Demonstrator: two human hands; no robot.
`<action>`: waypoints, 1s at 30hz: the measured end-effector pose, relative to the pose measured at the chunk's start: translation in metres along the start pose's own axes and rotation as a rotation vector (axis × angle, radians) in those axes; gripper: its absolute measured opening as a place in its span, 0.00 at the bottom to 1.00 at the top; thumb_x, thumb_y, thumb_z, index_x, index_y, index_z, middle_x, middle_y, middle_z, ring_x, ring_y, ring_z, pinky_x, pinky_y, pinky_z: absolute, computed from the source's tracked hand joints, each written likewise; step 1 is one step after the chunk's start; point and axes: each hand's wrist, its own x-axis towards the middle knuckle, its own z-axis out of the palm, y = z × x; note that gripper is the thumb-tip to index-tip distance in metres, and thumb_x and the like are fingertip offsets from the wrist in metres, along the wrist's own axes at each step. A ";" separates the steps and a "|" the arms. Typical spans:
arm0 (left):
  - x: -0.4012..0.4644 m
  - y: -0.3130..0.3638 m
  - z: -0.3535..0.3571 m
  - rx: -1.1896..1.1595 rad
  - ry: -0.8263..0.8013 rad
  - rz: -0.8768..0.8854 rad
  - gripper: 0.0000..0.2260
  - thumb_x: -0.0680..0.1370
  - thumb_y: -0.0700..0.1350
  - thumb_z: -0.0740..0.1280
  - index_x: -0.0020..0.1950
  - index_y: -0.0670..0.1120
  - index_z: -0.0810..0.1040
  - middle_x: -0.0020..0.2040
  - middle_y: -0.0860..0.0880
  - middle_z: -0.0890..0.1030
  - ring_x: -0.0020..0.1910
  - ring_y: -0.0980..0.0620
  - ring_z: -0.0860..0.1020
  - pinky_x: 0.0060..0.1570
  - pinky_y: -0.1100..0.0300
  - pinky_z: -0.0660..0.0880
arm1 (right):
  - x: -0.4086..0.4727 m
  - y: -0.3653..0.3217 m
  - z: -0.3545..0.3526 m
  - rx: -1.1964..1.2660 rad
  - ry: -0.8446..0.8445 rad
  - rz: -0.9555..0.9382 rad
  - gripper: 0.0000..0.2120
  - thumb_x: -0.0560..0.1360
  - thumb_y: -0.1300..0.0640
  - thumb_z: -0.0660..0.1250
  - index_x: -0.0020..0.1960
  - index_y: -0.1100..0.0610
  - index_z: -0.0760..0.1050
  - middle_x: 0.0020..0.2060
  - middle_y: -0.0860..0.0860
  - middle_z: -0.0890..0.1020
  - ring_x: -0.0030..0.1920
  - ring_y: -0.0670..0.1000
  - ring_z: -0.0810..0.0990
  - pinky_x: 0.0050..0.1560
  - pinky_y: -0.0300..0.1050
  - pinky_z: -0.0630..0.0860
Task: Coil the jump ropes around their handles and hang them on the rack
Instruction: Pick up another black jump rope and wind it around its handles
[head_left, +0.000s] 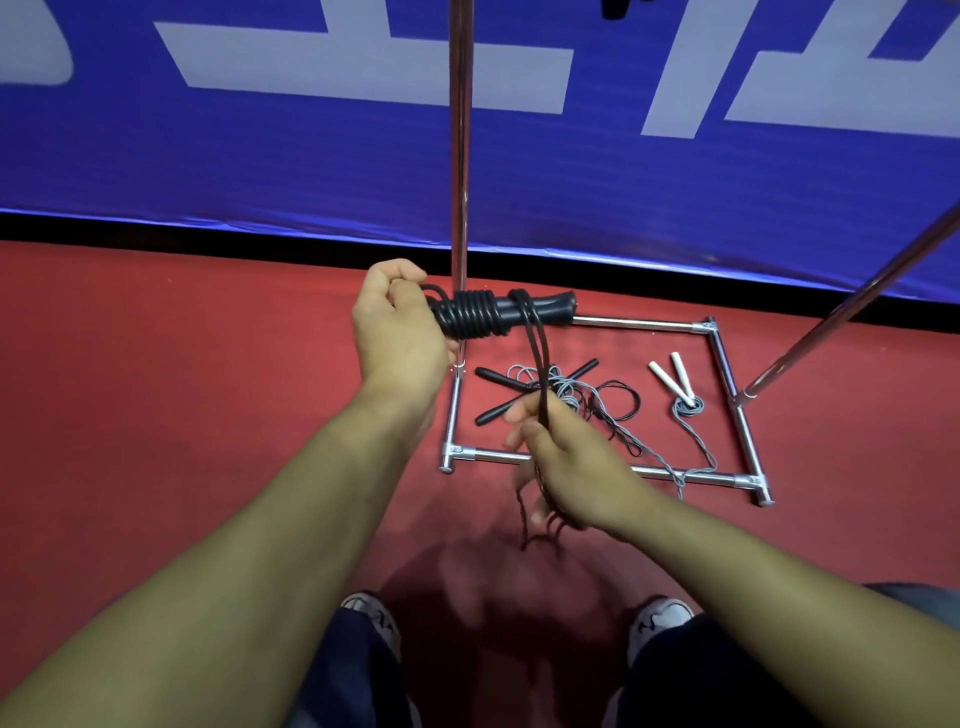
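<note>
Banner cloth (260, 156), blue with pale lettering, fills the upper half of the frame above one red floor (156, 389). One metal rack (597, 323) stands on that floor at centre right: a rectangular base frame with two chrome poles, one rising straight up the middle of the frame and one slanting off toward the right edge. Three jump ropes are in view. Inside the base lie two of them: a black-handled rope (535, 389) with its handles crossed over a tangle of cord, and to its right a white-handled rope (675, 382) whose grey cord trails over the front bar. The third, a dark jump rope (498, 312), is held in the air in front of the upright pole, its cord wound many times round its black handles, which lie level. Two shoes (660, 623) show at the bottom edge. Both bare forearms reach up from the lower corners. The left hand (400, 327) is closed round the left end of the handle bundle, knuckles toward the camera. The right hand (566, 462), lower and at centre, is closed on the loose doubled cord that runs down from the handles, its tail hanging blurred below the fist and partly hiding the black-handled rope.
</note>
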 end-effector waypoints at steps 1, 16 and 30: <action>-0.001 0.000 0.001 -0.023 -0.014 -0.020 0.14 0.81 0.36 0.50 0.43 0.49 0.70 0.31 0.45 0.67 0.17 0.55 0.67 0.18 0.67 0.61 | 0.001 -0.001 0.003 0.158 -0.011 0.078 0.08 0.84 0.59 0.53 0.53 0.52 0.69 0.36 0.48 0.75 0.31 0.55 0.80 0.27 0.45 0.76; -0.003 0.009 -0.022 0.162 -0.610 -0.279 0.16 0.82 0.39 0.53 0.40 0.51 0.75 0.19 0.50 0.64 0.15 0.56 0.59 0.18 0.72 0.53 | 0.018 -0.001 -0.040 -0.443 0.427 -0.472 0.15 0.69 0.75 0.60 0.48 0.60 0.76 0.44 0.55 0.77 0.45 0.53 0.75 0.45 0.31 0.67; 0.004 -0.008 -0.004 0.330 0.016 0.220 0.16 0.73 0.45 0.51 0.36 0.65 0.71 0.30 0.53 0.72 0.34 0.36 0.78 0.34 0.37 0.76 | -0.002 -0.016 -0.025 -0.954 0.387 -0.537 0.08 0.71 0.52 0.60 0.47 0.52 0.75 0.34 0.47 0.78 0.40 0.57 0.76 0.44 0.49 0.66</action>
